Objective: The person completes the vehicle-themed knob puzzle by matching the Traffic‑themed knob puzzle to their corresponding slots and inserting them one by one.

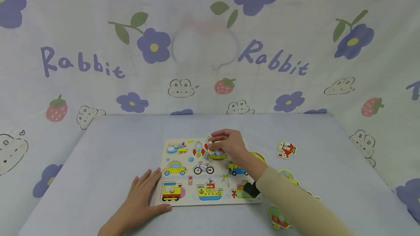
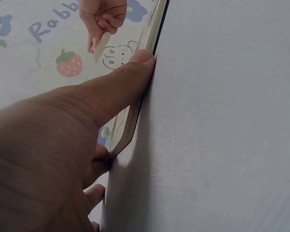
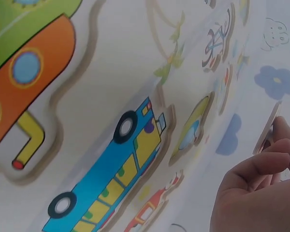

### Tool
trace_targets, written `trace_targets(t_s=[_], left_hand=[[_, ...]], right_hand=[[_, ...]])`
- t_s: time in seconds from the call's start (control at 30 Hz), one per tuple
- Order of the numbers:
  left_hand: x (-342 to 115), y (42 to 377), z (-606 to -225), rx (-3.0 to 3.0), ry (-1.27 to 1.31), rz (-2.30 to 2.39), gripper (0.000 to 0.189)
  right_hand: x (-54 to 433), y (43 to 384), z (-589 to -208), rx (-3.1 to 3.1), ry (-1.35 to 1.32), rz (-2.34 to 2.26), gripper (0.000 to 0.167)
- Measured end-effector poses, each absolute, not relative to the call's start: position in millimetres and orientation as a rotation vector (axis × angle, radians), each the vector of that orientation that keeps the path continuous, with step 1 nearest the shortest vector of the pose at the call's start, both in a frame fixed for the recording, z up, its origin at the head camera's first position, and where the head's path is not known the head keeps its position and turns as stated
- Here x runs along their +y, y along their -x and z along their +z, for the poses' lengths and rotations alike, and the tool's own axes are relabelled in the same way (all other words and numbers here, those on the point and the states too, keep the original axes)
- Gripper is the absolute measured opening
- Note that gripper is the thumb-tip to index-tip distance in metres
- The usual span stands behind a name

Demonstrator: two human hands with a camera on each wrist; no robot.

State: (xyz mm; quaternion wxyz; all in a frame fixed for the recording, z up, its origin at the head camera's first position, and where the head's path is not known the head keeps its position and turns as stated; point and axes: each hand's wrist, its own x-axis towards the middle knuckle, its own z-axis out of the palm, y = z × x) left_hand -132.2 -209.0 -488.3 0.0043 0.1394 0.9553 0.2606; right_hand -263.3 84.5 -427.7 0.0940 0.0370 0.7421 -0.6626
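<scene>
A wooden puzzle board (image 1: 226, 202) printed with vehicles lies on the table. At its near left corner rests my left hand (image 1: 139, 196), thumb along the front edge and straight fingers by the left edge. My right hand (image 1: 231, 144) pinches a small knobbed puzzle piece (image 1: 208, 145), partly red, above the far part of the board. Seen from the right wrist, the piece (image 3: 268, 128) is tilted almost edge-on, so its picture is hidden. Just beneath the piece are the printed rocket (image 1: 198, 150) and flying saucer (image 1: 216, 156) recesses. A knobbed train piece (image 1: 171, 192) sits in the board.
Right of the board lie a red helicopter piece (image 1: 287, 149), a yellow car piece (image 1: 289, 176) and a green-and-red piece (image 1: 279, 217). A yellow-edged piece (image 1: 259, 156) shows beside my right wrist. My right forearm (image 1: 295, 201) partly covers this group. A patterned cloth (image 1: 203, 46) hangs behind the table.
</scene>
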Motion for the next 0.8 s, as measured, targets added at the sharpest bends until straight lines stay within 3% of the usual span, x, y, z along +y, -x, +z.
trace_targets(t_s=[0.4,0.8], left_hand=[[-213,133,-489,2.98,-0.393,0.812,0.112],[-208,134,-487,2.966,-0.389,0.822,0.111]], right_hand=[[54,266,-442,2.171,-0.111,-1.916,0.042],[55,264,-448,2.267,-0.182,-1.836,0.036]])
